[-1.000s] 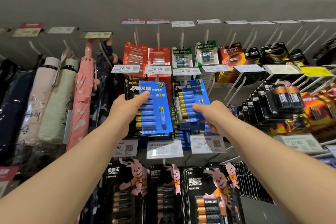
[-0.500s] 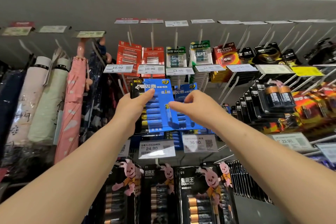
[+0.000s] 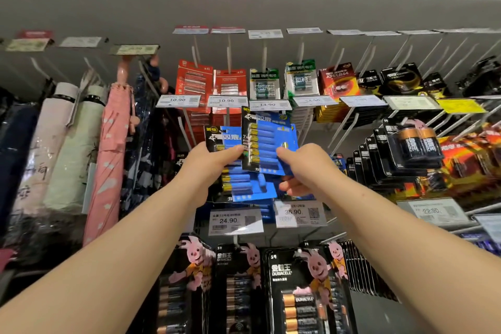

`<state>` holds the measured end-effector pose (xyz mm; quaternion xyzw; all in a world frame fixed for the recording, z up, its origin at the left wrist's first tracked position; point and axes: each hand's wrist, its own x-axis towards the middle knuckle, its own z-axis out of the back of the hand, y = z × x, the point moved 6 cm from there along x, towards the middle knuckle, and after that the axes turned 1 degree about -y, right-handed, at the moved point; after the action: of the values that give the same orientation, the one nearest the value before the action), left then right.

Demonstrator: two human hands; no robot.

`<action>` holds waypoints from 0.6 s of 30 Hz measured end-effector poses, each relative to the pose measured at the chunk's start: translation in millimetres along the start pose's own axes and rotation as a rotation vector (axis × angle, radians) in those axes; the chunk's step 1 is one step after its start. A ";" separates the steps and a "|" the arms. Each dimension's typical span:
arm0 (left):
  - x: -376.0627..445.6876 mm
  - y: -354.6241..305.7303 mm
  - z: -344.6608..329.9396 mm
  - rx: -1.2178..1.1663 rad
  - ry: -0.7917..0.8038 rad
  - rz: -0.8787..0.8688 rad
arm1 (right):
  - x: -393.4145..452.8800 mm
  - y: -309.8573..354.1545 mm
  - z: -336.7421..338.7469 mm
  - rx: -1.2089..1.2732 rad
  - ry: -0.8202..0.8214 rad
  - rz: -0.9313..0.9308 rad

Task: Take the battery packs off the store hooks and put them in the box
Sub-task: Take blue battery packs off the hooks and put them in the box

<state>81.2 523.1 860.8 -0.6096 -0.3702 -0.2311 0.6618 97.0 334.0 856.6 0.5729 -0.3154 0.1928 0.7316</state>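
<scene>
R hand (image 3: 303, 168) brought its blue pack (image 3: 268, 144) over onto L hand's (image 3: 208, 163) pack (image 3: 244, 184); both grips pinching packs, off hooks, box next

Two bare forearms are seen, no sleeves reaching the wrists. Left hand (image 3: 210, 164) and right hand (image 3: 303, 168) are ungloved; fingernails kept short.

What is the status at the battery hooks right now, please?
Left hand and right hand each grip a blue battery pack. Packs overlap. Box not in view.
</scene>
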 end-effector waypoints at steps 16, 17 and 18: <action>8.1 2.5 33.1 0.025 -0.164 -0.058 | 14.0 -6.4 11.1 -0.223 -0.057 0.110; 8.4 2.0 32.3 0.027 -0.162 -0.058 | 16.3 -5.9 11.3 -0.223 -0.059 0.104; 8.4 1.2 31.8 0.030 -0.161 -0.059 | 17.8 -5.4 11.5 -0.230 -0.064 0.098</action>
<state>80.7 555.5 866.0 -0.6049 -0.4436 -0.1950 0.6319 110.7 320.0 866.6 0.4749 -0.3863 0.1727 0.7717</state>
